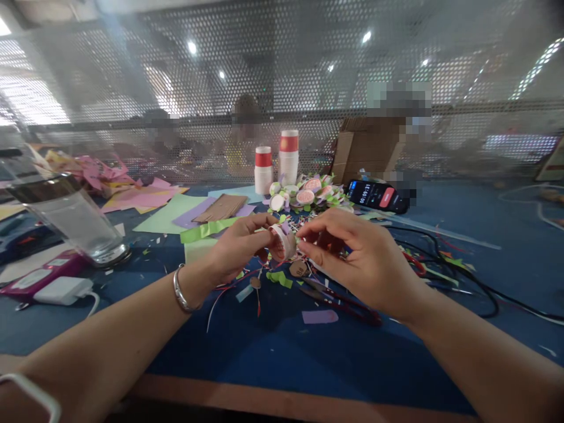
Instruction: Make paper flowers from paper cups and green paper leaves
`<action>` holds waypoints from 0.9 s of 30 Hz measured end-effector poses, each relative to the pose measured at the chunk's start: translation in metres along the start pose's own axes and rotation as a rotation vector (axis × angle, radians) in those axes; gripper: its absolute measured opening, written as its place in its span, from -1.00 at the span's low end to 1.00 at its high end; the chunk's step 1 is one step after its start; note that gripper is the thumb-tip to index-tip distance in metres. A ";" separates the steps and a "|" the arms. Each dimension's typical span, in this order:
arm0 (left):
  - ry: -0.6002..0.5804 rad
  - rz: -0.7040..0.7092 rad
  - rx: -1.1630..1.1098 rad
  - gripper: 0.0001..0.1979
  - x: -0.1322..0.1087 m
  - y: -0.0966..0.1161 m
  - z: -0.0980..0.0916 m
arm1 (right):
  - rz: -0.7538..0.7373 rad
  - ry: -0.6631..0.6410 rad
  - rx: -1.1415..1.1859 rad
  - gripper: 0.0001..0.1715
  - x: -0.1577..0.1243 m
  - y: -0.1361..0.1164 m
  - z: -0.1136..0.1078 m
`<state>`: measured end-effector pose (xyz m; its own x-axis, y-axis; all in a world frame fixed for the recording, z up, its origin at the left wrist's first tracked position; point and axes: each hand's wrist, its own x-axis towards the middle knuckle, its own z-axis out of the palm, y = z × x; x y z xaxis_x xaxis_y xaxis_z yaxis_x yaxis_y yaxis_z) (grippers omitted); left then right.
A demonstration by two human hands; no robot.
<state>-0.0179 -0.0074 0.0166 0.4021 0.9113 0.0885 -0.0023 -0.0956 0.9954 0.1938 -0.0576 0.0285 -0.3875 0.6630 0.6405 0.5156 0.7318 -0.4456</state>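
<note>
My left hand (244, 247) pinches a small white paper ring (279, 242), which looks like a piece cut from a paper cup, with a bit of lilac paper at its top. Close against its right side is my right hand (352, 252), thumb and forefinger nearly together; whatever is between the tips is too small to make out. Under the hands lie a round brown cardboard disc (299, 269), green paper scraps (279, 279) and scissors (339, 299) with dark red handles. A lilac paper strip (319, 317) with a rounded end rests nearer to me.
Behind the hands is a pile of round paper pieces with green and lilac petals (308, 192), beside stacked paper cups (288, 161). A phone (376, 196) shows a timer. Coloured sheets (171, 214), a glass of water (79, 217) and a charger (64, 290) stand left; black cables (467, 270) run right.
</note>
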 end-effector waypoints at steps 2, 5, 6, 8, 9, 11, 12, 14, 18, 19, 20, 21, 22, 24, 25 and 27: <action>-0.010 0.000 0.010 -0.93 -0.001 -0.001 0.001 | 0.000 -0.018 0.013 -0.91 0.001 0.000 0.000; -0.023 0.001 0.016 -0.91 -0.001 -0.002 0.002 | 0.016 -0.037 0.034 -0.91 0.002 0.000 0.000; -0.026 0.001 0.016 -0.91 -0.001 -0.002 0.003 | 0.024 -0.049 0.038 -0.91 0.002 0.000 0.001; -0.025 0.001 0.013 -0.90 -0.001 -0.002 0.003 | 0.041 -0.081 0.038 -0.91 0.002 0.000 0.001; -0.024 0.002 0.012 -0.91 -0.001 -0.002 0.003 | 0.051 -0.097 0.039 -0.91 0.002 0.001 0.002; -0.024 0.004 0.009 -0.92 -0.001 -0.001 0.002 | 0.069 -0.111 0.039 -0.92 0.002 0.001 0.002; -0.026 0.005 0.006 -0.93 -0.001 -0.001 0.002 | 0.076 -0.112 0.038 -0.92 0.002 0.001 0.002; -0.031 0.000 -0.002 -0.92 -0.001 -0.001 0.001 | 0.079 -0.104 0.034 -0.91 0.002 0.000 0.002; -0.042 -0.014 -0.002 -0.88 -0.001 -0.001 0.001 | 0.085 -0.083 0.039 -0.90 0.003 -0.002 0.000; -0.046 -0.016 0.002 -0.88 0.000 -0.001 0.001 | 0.099 -0.085 0.052 -0.91 0.003 -0.002 0.000; -0.049 -0.018 0.006 -0.88 0.000 -0.001 0.001 | 0.117 -0.092 0.068 -0.92 0.002 -0.002 0.000; -0.050 -0.020 0.009 -0.88 0.000 -0.001 0.001 | 0.133 -0.101 0.084 -0.92 0.002 -0.002 0.000; -0.052 -0.021 0.010 -0.88 0.001 -0.001 0.001 | 0.146 -0.113 0.097 -0.92 0.002 -0.002 0.000; -0.052 -0.020 0.010 -0.88 0.001 -0.002 0.001 | 0.156 -0.132 0.110 -0.89 0.002 -0.002 0.000; -0.053 -0.020 0.010 -0.87 0.001 -0.002 0.001 | 0.157 -0.138 0.114 -0.88 0.002 -0.002 0.001; -0.051 -0.022 0.011 -0.87 0.001 -0.003 0.001 | 0.157 -0.145 0.127 -0.86 0.002 -0.001 0.002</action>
<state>-0.0168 -0.0061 0.0135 0.4478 0.8918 0.0642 0.0174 -0.0804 0.9966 0.1911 -0.0569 0.0292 -0.4204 0.7791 0.4651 0.4817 0.6260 -0.6132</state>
